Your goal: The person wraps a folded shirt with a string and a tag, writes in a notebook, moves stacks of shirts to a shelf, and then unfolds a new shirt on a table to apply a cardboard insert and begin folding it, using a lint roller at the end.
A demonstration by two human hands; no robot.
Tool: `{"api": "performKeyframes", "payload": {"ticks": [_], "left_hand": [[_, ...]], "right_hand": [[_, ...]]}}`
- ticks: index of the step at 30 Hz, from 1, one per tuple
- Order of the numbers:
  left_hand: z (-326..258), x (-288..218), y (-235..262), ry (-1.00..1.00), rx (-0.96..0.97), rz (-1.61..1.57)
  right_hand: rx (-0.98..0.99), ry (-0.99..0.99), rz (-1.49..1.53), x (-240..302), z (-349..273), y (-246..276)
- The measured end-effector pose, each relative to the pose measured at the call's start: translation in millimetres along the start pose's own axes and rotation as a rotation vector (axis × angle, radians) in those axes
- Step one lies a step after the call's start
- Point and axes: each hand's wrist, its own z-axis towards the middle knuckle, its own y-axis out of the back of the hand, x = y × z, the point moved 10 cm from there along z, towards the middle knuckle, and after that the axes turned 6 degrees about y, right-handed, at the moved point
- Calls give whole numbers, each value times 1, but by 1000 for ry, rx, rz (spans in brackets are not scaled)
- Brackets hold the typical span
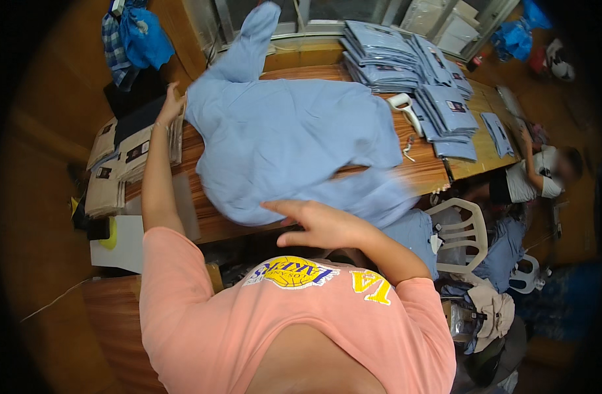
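Observation:
A light blue long-sleeved shirt (274,131) lies spread over the striped wooden table (429,176), one sleeve reaching up toward the window and the other, blurred, along the near right edge. My left hand (172,106) is stretched out beside the shirt's left edge, its fingers apart and nothing visible in them. Over the near edge of the cloth hovers my right hand (324,224), fingers extended and thumb apart, holding nothing. Whether either hand touches the shirt is hard to tell.
Packed blue shirts (386,56) stand in stacks at the back right, near a white tape dispenser (406,113). Packed beige garments (107,187) are piled at the left. A white plastic chair (462,236) stands at the right; another person (537,172) sits farther off.

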Motion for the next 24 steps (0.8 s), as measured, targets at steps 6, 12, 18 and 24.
{"api": "performKeyframes", "payload": {"ticks": [6,12,18,24], "left_hand": [[-191,-12,-75,185,-122,324],[-306,-26,-133,353,-35,834],[-307,-19,-161,260,-90,541],[-311,9,-221,81,-42,718]], "right_hand": [[-687,-526,-403,-251,-46,147],[-456,-632,-976,-345,-84,131],[-606,-501,-871,-341,-203,150],[-653,-231,-937,-330,-222,110]]}}
